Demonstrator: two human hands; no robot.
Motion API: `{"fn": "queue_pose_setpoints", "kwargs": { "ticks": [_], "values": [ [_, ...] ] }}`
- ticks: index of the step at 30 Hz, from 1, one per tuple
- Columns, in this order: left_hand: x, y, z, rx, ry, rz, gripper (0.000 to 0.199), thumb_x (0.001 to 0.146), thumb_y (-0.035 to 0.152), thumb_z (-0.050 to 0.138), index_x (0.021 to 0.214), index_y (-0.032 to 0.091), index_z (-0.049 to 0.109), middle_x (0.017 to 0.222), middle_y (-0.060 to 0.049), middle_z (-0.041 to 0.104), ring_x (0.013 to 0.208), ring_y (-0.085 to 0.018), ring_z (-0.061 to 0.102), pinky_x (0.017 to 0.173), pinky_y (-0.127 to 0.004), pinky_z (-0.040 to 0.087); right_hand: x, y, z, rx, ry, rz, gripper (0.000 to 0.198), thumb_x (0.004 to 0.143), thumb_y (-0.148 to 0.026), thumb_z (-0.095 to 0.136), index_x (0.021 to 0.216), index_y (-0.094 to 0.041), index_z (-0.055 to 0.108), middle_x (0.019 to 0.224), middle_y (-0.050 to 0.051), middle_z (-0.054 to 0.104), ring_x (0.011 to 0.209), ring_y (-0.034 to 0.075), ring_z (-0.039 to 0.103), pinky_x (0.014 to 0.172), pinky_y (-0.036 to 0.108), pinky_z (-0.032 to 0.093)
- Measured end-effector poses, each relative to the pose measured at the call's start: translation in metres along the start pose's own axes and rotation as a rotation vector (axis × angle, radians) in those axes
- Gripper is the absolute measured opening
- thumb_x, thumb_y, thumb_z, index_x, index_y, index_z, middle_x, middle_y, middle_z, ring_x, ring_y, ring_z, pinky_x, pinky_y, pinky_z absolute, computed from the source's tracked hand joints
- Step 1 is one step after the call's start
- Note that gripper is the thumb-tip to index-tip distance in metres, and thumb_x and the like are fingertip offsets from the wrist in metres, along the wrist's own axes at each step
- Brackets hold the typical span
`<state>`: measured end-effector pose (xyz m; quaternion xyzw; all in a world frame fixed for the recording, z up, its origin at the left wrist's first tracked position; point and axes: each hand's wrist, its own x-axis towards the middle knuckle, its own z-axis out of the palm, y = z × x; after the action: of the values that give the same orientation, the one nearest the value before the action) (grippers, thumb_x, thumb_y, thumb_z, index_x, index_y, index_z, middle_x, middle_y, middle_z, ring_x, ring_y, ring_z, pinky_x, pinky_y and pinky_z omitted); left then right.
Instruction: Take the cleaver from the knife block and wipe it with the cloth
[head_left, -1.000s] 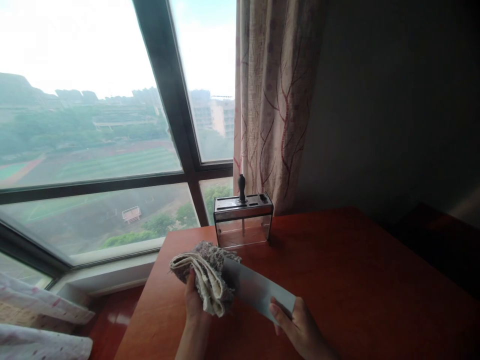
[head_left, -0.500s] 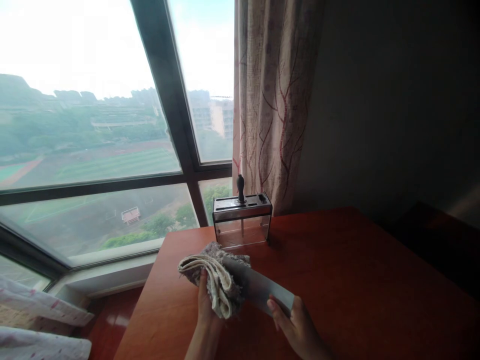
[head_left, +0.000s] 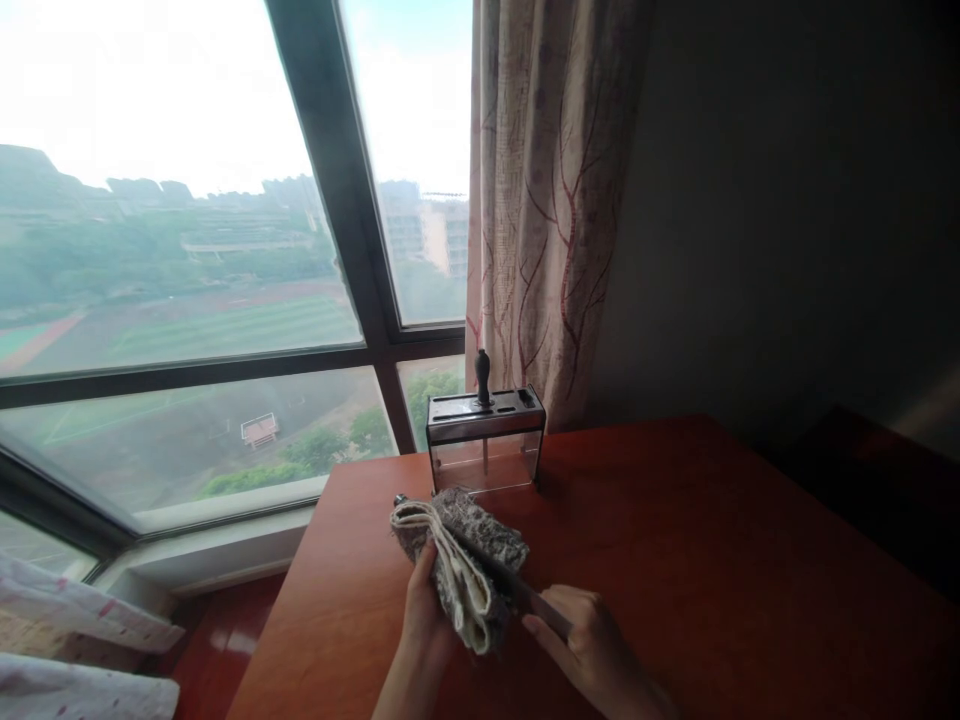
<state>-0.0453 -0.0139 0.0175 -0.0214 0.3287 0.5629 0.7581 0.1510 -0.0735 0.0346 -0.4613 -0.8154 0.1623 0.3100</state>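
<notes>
A folded, shaggy grey-and-cream cloth (head_left: pixel 489 537) is wrapped over part of a knife (head_left: pixel 541 606), above the table. My left hand (head_left: pixel 426 612) closes round the cloth from the left, thumb on top. With fingers curled, my right hand (head_left: pixel 589 640) grips the near right end of the knife. The blade is turned nearly edge-on, so whether that hand is on metal or a handle is unclear. A small dark tip with a shiny end (head_left: pixel 400 499) pokes out beyond the cloth's left side. Behind the cloth stands a clear-sided knife block (head_left: pixel 486 425) holding one dark-handled tool.
The reddish-brown wooden table (head_left: pixel 675 520) fills the lower middle and right. A window frame (head_left: pixel 382 335) rises behind its left side. A patterned curtain (head_left: pixel 555 200) hangs behind the block, and pale fabric (head_left: pixel 82 650) lies at the lower left.
The cloth and my left hand have shifted slightly right. The knife has turned from showing its broad grey side to nearly edge-on, with more of it covered. The small dark tip has come into view.
</notes>
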Motion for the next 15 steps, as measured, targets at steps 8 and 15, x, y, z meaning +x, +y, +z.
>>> {"fn": "queue_pose_setpoints", "kwargs": {
  "ticks": [8, 15],
  "values": [
    [0.006, 0.021, -0.006, 0.009, -0.078, -0.07, 0.03, 0.084, 0.031, 0.058, 0.106, 0.014, 0.068, 0.092, -0.012, 0.076, 0.1, -0.032, 0.067, 0.097, -0.049, 0.045, 0.005, 0.004, -0.003, -0.388, -0.002, -0.199, 0.026, 0.095, -0.018, 0.042, 0.076, -0.02, 0.06, 0.058, 0.0, 0.057, 0.055, 0.014, 0.052, 0.054, 0.03, 0.029],
    [0.001, 0.015, 0.008, 0.104, -0.012, -0.138, 0.03, 0.083, 0.026, 0.059, 0.107, 0.009, 0.065, 0.087, -0.013, 0.076, 0.09, -0.03, 0.07, 0.088, -0.045, 0.052, 0.009, 0.01, -0.001, -0.38, 0.054, -0.265, 0.025, 0.094, -0.015, 0.044, 0.077, -0.019, 0.062, 0.057, -0.001, 0.058, 0.054, 0.013, 0.053, 0.052, 0.029, 0.031]
  ]
}}
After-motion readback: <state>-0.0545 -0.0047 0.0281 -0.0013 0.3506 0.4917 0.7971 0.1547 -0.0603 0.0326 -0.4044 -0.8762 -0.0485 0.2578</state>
